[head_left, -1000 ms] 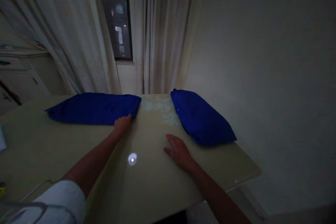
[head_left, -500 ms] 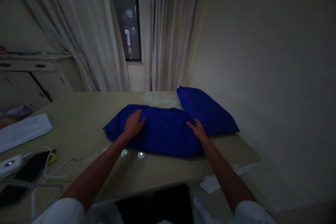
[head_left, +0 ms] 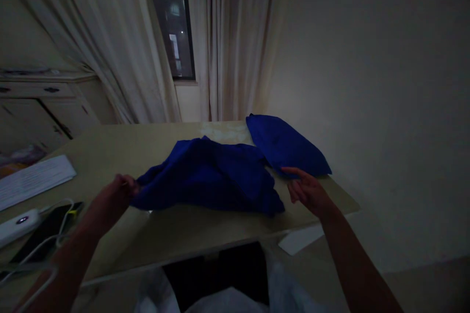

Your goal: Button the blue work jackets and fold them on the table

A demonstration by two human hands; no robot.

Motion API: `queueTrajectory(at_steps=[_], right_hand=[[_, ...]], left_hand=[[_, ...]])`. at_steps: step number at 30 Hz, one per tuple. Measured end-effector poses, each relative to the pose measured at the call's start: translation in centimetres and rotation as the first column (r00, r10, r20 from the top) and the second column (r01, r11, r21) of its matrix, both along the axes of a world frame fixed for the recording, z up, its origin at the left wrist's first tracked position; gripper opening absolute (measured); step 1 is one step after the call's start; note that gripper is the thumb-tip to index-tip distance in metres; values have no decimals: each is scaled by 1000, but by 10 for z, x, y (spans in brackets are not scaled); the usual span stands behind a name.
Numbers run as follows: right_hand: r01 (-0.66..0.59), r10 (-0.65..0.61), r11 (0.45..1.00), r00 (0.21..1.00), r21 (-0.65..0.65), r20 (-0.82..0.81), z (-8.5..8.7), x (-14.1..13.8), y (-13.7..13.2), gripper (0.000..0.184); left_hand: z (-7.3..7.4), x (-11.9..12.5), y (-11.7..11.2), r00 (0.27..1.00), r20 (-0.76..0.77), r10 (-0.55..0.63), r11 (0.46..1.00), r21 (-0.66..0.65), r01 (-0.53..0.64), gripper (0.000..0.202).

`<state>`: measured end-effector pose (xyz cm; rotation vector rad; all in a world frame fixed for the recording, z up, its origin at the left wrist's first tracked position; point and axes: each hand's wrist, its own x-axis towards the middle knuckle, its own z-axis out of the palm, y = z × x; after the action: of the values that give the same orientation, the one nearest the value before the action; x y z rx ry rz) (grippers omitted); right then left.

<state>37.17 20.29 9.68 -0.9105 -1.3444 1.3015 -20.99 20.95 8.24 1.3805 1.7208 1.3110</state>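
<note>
A crumpled dark blue cloth (head_left: 216,176) lies across the table (head_left: 147,144), partly lifted on its left side; its exact kind cannot be made out. Its left corner is pinched in my left hand (head_left: 117,195), which is closed and slightly above the tabletop. My right hand (head_left: 306,190) is off the cloth's right end, index finger stretched out and the other fingers loosely bent, with nothing in it. Just beyond that hand is a second blue piece (head_left: 288,144), smooth and puffed up like a cushion, at the table's back right.
Printed paper (head_left: 36,181), a white device (head_left: 18,227), a dark phone-like slab (head_left: 46,234) and loose white cables (head_left: 47,242) lie on the left. A wall (head_left: 385,132) rises at right; curtains (head_left: 235,44) hang behind. Something white (head_left: 299,239) shows below the table edge.
My left hand has moved left and taken the cloth's corner, pulling it up and leftward. My right hand has come off the cloth and shifted right. The flat cloth is now rumpled.
</note>
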Motion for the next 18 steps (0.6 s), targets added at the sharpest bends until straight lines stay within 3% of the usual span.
queueTrajectory(at_steps=[3, 5, 7, 9, 11, 14, 16, 18], right_hand=[[-2, 14, 997, 986, -71, 164, -9, 11, -17, 57], [79, -68, 997, 942, -18, 329, -21, -2, -6, 52], [147, -179, 984, 854, 103, 489, -33, -28, 12, 54], [135, -240, 969, 717, 208, 655, -41, -60, 30, 65], [29, -187, 979, 524, 202, 831, -47, -91, 45, 80], [-98, -58, 992, 220, 81, 974, -55, -124, 69, 94], [-114, -68, 990, 118, 82, 991, -62, -134, 92, 88], [-120, -121, 984, 97, 132, 988, -70, -138, 122, 77]], left_hand=[[-4, -17, -24, 999, 17, -35, 988, -151, 38, 71], [-8, -11, -18, 991, -130, -16, 987, -161, -5, 68], [-12, 5, 3, 951, -307, -27, 995, -102, -5, 65], [-16, 26, 30, 893, -444, -69, 998, -41, 57, 62], [-22, 49, 57, 801, -577, -160, 986, -53, 158, 66], [-38, 77, 89, 627, -717, -305, 952, -248, 179, 82], [-52, 86, 106, 574, -755, -317, 941, -325, 92, 87], [-63, 89, 121, 575, -784, -234, 961, -276, 14, 85]])
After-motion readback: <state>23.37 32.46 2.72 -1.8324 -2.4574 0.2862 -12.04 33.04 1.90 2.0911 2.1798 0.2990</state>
